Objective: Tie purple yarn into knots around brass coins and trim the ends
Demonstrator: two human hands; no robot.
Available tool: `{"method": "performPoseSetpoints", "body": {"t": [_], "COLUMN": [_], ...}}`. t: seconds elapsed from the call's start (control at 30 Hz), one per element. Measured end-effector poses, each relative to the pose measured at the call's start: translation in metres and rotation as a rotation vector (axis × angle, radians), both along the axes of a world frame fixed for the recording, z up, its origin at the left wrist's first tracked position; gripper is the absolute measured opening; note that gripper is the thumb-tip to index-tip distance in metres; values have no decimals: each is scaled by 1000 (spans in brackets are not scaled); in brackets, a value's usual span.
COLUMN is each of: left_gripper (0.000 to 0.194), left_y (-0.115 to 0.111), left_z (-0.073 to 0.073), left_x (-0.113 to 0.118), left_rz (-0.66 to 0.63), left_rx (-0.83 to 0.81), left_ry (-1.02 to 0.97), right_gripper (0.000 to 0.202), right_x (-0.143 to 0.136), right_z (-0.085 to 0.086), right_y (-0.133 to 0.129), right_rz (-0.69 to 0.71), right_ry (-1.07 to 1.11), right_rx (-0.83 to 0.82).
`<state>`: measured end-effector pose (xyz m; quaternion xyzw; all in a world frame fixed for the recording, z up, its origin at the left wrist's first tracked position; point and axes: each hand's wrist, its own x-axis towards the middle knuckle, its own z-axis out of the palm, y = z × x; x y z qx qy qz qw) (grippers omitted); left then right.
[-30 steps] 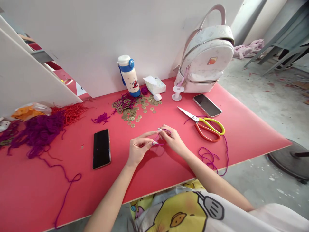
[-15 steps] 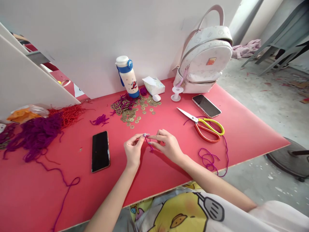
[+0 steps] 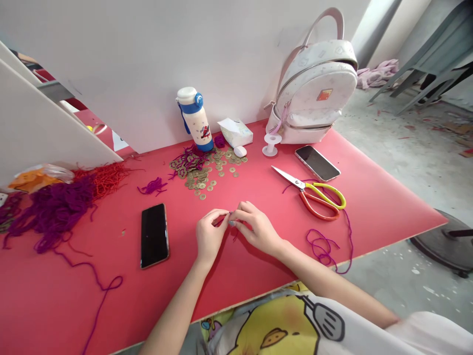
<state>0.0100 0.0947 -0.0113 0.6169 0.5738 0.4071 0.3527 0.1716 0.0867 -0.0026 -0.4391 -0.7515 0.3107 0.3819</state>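
Observation:
My left hand (image 3: 212,234) and my right hand (image 3: 254,227) meet fingertip to fingertip over the red table (image 3: 221,296). Both are closed in a pinch on a short piece of purple yarn (image 3: 235,236), whose loose ends hang below the fingers. Most of the yarn is hidden by the fingertips, so I cannot tell if a coin is on it. Beyond my hands lie loose brass coins with holes (image 3: 201,185), and a heap of coins tied with purple yarn (image 3: 190,159). A black phone (image 3: 154,235) lies left of my left hand.
Scissors (image 3: 310,192) with red and yellow handles lie at the right, near a purple strand (image 3: 323,246) and another phone (image 3: 317,162). A bottle (image 3: 195,118), tissue pack (image 3: 236,132), white spool (image 3: 272,145) and backpack (image 3: 314,93) stand behind. Purple yarn (image 3: 61,209) is piled at the left.
My left hand has shifted slightly right, and the fingertips of both hands have come together. The yarn between them is now mostly covered.

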Motion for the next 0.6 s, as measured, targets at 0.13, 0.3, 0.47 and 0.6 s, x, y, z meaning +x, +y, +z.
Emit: {"method": "performPoseSetpoints", "body": {"t": [0.13,0.3,0.47,0.6], "left_gripper": [13,15,15,14], "left_y": [1,0,-2,-1], "left_z": [1,4,6,8], "left_x": [0,3,4,3], "left_rz": [-92,-156,-190,-152], "left_rx": [16,28,31,31], "left_ry": [67,17,-10,-58], "right_gripper": [19,23,27,33], "right_x": [5,12,13,12], "right_z": [0,-5,-7,-5], "right_y": [6,15,16,15], "right_rz": [-113,-187,-184,-170], "right_ry": [83,273,332,376], "right_rx": [-48,-189,-261,-260]}}
